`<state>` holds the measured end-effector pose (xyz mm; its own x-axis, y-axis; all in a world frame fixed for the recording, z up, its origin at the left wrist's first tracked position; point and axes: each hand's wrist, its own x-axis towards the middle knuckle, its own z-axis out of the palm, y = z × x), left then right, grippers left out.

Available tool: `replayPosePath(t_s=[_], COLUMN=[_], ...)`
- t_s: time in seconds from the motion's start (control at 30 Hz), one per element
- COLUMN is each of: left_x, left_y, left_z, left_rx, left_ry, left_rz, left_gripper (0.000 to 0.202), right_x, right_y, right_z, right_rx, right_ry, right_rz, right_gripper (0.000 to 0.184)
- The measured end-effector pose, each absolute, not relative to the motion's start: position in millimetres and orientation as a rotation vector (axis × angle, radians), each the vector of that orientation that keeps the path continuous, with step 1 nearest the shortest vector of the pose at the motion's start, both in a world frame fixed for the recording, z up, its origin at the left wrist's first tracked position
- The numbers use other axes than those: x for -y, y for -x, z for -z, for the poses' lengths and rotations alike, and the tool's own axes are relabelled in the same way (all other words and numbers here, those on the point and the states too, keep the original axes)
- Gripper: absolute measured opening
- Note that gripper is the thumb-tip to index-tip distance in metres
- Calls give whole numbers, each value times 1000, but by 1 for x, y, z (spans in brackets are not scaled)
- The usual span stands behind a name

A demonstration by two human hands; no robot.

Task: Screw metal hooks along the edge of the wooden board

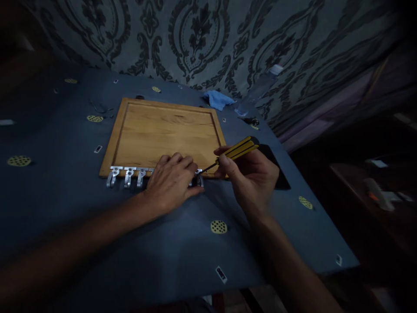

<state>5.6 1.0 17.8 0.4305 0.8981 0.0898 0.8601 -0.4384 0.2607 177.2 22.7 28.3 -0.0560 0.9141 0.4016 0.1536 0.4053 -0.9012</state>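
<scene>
Far left: table [65, 204] under a blue cover, with yellow dotted discs [18, 161] scattered over it and a few small white tags.

Centre-left: wooden board [166, 130] lying flat with a raised rim, long side toward the camera. Three metal hooks [128, 176] sit side by side along its near edge at the left end, their curved ends hanging off the board onto the cover.

Next: left hand [171, 182], palm down on the near edge just right of those three hooks. Fingers are together and slightly curled, laid flat on top rather than wrapped round anything. It hides part of the row (can't tell what is under the palm). Its fingertips end just beside one more hook [199, 179], on the same edge near the board's right corner.

Screwdriver [239, 149]: yellow-and-black handle and a thin dark shaft angled down and left, tip at that last hook, right by the left fingertips. Can't tell whether the tip is seated in a screw; it's too dark and too small.

Right hand [250, 178]: fingers closed on the handle near the shaft end, thumb on top, butt sticking out up and right. The hand is just off the board's right corner, over a black pad [282, 176] that lies on the cover.

Back right: crumpled blue rag [217, 100] beyond the board's far corner, then a clear bottle [257, 93] close to the patterned wall. Dark room to the right of the table, details unreadable.
</scene>
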Motion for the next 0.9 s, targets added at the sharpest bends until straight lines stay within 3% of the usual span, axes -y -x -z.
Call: replayPosePath(t_s=[0.9], left_x=[-1], left_y=[-5], left_z=[-15], left_rx=[-1555], left_ry=[-2532], left_rz=[-382], left_gripper=[38], right_x=[-25], right_y=[-177], right_z=[-32], right_rx=[1556], right_ry=[928], right_rz=[-890], right_gripper=[28])
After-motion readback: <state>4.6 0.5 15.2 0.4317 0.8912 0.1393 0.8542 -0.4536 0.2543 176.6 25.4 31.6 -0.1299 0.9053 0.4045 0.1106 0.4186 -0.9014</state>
